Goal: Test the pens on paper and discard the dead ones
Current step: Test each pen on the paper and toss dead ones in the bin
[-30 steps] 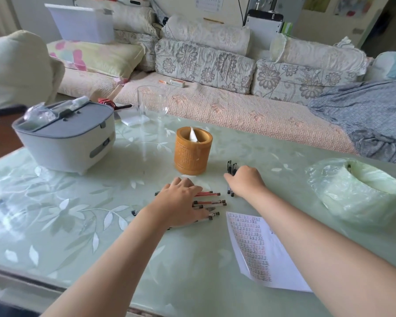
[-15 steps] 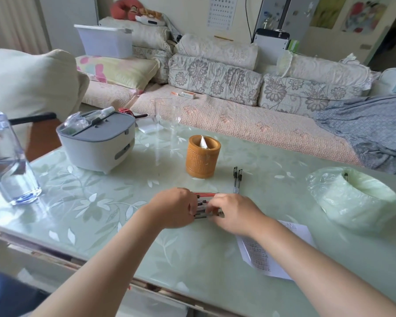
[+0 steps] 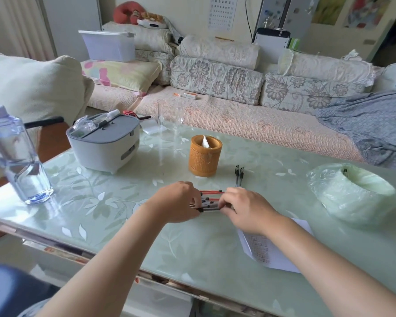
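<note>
I hold the bundle of thin red and black pens (image 3: 210, 202) between my two hands, low over the pale green glass table with leaf pattern (image 3: 96, 202). My left hand (image 3: 178, 203) curls its fingers round one end and my right hand (image 3: 245, 209) grips the other end. Two black pens (image 3: 239, 173) lie apart, behind my right hand. The white printed sheet of paper (image 3: 274, 252) lies under my right forearm. The round bin lined with a light green plastic bag (image 3: 352, 195) stands at the right, and the brown woven cylindrical holder (image 3: 205, 156) behind the pens
</note>
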